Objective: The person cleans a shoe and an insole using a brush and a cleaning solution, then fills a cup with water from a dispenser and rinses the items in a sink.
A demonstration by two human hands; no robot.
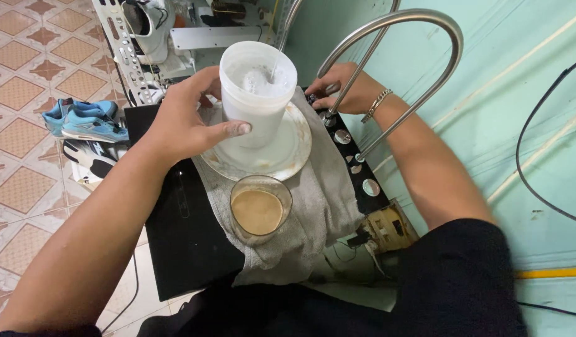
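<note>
A left hand grips a white plastic cup over a plate beside 1 glass of milky coffee, while the right hand presses a knob, mid-frothing.

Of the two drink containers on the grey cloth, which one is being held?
The tall white plastic cup on the plate, gripped by the left hand. The short glass of brown drink stands untouched.

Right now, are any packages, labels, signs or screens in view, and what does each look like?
No labels, signs or screens can be made out.
Nearest to a package: a plain white plastic tub, cylindrical and unprinted, gripped by the left hand on a round white plate.
</note>
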